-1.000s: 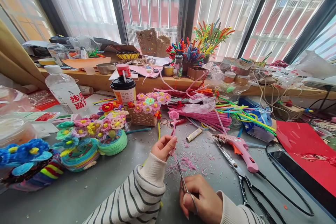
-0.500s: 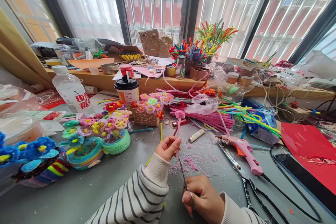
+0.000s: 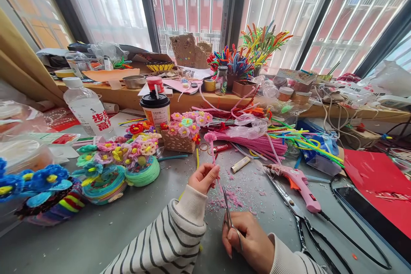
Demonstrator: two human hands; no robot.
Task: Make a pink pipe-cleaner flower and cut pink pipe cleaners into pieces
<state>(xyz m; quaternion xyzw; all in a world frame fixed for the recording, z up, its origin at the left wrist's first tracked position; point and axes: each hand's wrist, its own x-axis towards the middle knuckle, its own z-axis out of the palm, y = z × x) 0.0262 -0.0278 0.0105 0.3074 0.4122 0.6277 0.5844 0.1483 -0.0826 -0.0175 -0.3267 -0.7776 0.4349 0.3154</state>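
My left hand (image 3: 204,177) pinches a pink pipe cleaner (image 3: 212,150) between thumb and fingers, its fluffy ball-like tip pointing up and away from me. In my right hand (image 3: 247,237) is a small pair of metal scissors (image 3: 226,207), fingers closed round the handles. The scissor blades point upward, close to the lower end of the pipe cleaner just below my left hand; whether they touch it I cannot tell. Pink fluff clippings (image 3: 236,200) lie scattered on the grey table beneath.
A pink glue gun (image 3: 300,184), large scissors (image 3: 290,205) and a phone (image 3: 374,218) lie at right. Pipe-cleaner flower pots (image 3: 141,171) stand at left, a lidded cup (image 3: 156,111) and water bottle (image 3: 86,109) behind. A lighter (image 3: 240,165) and pink pipe-cleaner bundle (image 3: 253,143) lie ahead.
The pipe cleaner's fluffy tip has swung left. The small scissors have turned more upright and their blades now show apart from the stem's lower end.
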